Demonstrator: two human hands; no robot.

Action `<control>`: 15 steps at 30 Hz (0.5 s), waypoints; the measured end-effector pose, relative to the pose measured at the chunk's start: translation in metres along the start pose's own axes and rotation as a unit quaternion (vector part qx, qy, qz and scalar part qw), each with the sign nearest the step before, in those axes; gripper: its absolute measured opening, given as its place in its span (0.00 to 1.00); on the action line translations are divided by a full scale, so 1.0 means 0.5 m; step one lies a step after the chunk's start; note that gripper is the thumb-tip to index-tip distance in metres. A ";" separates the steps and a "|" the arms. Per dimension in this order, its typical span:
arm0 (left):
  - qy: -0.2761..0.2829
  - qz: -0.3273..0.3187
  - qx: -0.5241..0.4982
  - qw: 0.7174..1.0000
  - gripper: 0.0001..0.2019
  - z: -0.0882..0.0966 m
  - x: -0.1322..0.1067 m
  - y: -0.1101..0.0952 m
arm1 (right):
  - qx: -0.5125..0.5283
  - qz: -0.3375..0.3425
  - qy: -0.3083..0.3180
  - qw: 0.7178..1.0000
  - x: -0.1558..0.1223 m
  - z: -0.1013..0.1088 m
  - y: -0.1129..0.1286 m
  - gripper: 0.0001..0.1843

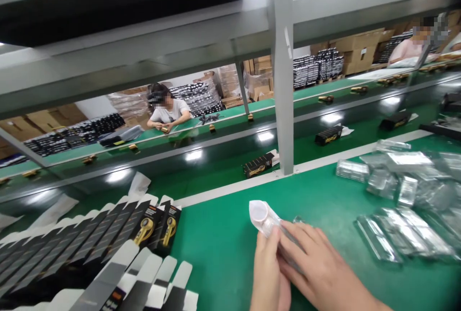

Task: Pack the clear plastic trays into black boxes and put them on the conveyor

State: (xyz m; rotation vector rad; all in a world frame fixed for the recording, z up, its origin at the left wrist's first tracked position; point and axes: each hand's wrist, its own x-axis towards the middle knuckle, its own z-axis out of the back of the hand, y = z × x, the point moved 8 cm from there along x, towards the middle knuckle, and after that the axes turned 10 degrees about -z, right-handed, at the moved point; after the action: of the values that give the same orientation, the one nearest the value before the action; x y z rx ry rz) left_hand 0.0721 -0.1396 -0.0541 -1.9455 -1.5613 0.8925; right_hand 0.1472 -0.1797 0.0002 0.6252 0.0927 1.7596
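My left hand [268, 270] and my right hand [317, 263] both hold a clear plastic blister [264, 217] with a round white part at its far end. The lower part of the blister is hidden by my fingers. Both hands are low over the green workbench [219, 263]. A loose pile of clear plastic blister shells [399, 220] lies to the right of my right hand, apart from it. Several flat black-and-white printed cartons [144, 229], showing a gold tool, lie in overlapping rows to the left of my left hand.
A grey metal shelf frame with an upright post [283, 71] crosses the view above the bench. Beyond it runs a green conveyor belt [201, 176] carrying small black boxes [258, 165]. A co-worker [167, 112] and another person [406, 49] sit across it, before stacked cartons.
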 end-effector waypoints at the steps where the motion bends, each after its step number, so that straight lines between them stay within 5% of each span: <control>1: 0.004 0.004 -0.006 1.000 0.11 0.002 -0.001 -0.002 | 0.020 -0.005 0.018 1.000 -0.001 0.006 -0.009 0.26; 5: 0.012 -0.004 -0.021 1.000 0.19 0.003 -0.003 -0.015 | 0.123 -0.113 0.039 0.985 0.005 0.018 -0.066 0.26; 9: 0.029 -0.009 0.006 1.000 0.26 -0.012 -0.027 -0.001 | 0.187 -0.121 0.099 0.970 0.003 -0.022 -0.064 0.28; 12: 0.068 -0.023 0.157 0.985 0.28 -0.006 -0.061 -0.022 | 0.250 -0.160 0.132 0.946 -0.010 -0.042 -0.083 0.25; 14: 0.087 -0.068 0.378 0.919 0.32 0.017 -0.093 -0.092 | 0.272 -0.189 0.135 0.934 -0.017 -0.045 -0.118 0.26; 15: 0.078 -0.115 0.503 0.853 0.33 0.032 -0.112 -0.149 | 0.267 -0.197 0.125 0.935 -0.017 -0.042 -0.139 0.26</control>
State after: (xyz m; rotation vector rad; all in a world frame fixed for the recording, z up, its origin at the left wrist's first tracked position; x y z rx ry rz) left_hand 0.0038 -0.1774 -0.0006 -1.0117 -0.8776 1.0970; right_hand 0.1999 -0.1615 -0.0473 0.7056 0.8405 1.4065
